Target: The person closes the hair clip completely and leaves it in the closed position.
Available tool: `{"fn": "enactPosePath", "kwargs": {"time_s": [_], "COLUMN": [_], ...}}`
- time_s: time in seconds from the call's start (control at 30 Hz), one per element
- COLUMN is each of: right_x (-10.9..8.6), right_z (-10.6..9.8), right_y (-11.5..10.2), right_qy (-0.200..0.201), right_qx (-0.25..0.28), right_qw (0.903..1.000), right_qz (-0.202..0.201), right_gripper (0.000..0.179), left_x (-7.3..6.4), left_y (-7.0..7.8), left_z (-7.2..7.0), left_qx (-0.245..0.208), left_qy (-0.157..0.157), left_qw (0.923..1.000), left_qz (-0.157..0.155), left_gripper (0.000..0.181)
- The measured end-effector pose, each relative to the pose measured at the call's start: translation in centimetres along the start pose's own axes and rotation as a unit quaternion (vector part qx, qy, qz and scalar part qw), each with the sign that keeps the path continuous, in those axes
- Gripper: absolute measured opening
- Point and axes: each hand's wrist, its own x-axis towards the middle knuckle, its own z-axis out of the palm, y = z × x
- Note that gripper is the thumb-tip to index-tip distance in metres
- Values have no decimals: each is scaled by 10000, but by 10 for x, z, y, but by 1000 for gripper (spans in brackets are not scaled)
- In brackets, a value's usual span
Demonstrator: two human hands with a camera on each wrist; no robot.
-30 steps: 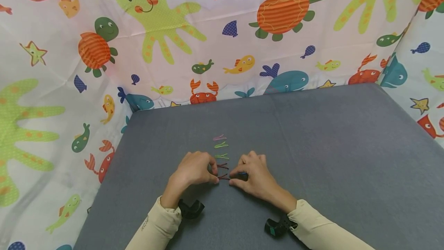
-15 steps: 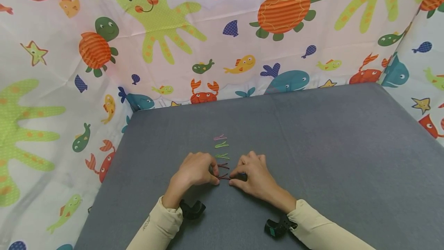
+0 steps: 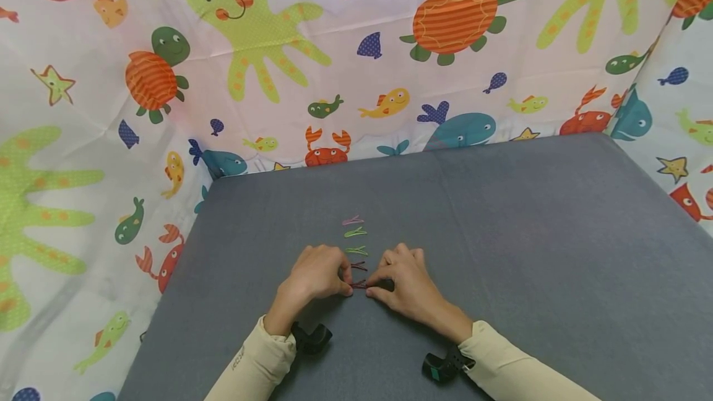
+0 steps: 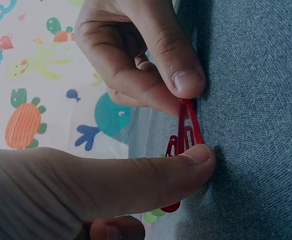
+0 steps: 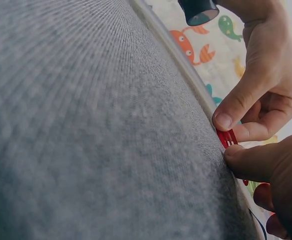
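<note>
Hair clip, dark red (image 4: 193, 122), sits low over the grey table covering (image 3: 529, 252), caught between the two hands; I cannot tell whether it touches the cloth. Its two slim legs stand spread in a narrow V in the left wrist view, meeting at the end by the right hand.

The left hand (image 3: 316, 272), on the clip's left, has thumb and finger drawn together on that end. From the clip's right, I have the right hand (image 3: 409, 280) with its thumb and a fingertip closed on the opposite end, pinching it.

Just beyond the clip lies a second dark red clip (image 3: 359, 265), its prongs splayed. Farther past it in the same column I see the nearer green clip (image 3: 356, 251), the farther green clip (image 3: 355, 232) and, farthest away, a pink clip (image 3: 352, 221).

On the near side of the clip, my view has two pale sleeves (image 3: 250, 357) and a black device on each wrist (image 3: 441, 368). Well behind the clip, white cloth (image 3: 345, 48) printed with sea creatures rises at the table's far edge.
</note>
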Motion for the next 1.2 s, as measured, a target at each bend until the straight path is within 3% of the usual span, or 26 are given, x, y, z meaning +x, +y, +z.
{"fn": "enactPosePath", "kwargs": {"time_s": [0.37,0.67,0.93,1.2], "right_x": [-1,3,7,9], "right_z": [1,-5,-13,-20], "right_y": [1,1,5,11], "right_qy": [244,278,479,681], "right_qx": [46,402,601,711], "right_qw": [9996,9988,9969,9951], "right_qz": [-140,85,134,123], "right_gripper": [11,10,9,5], "left_x": [0,2,3,5], "left_y": [2,4,6,10], "left_z": [2,0,-2,-1], "left_qx": [16,-66,-38,-254], "left_qy": [208,322,810,962], "left_qw": [9995,9992,9959,9945], "left_qz": [228,242,394,331], "left_gripper": [22,26,12,5]}}
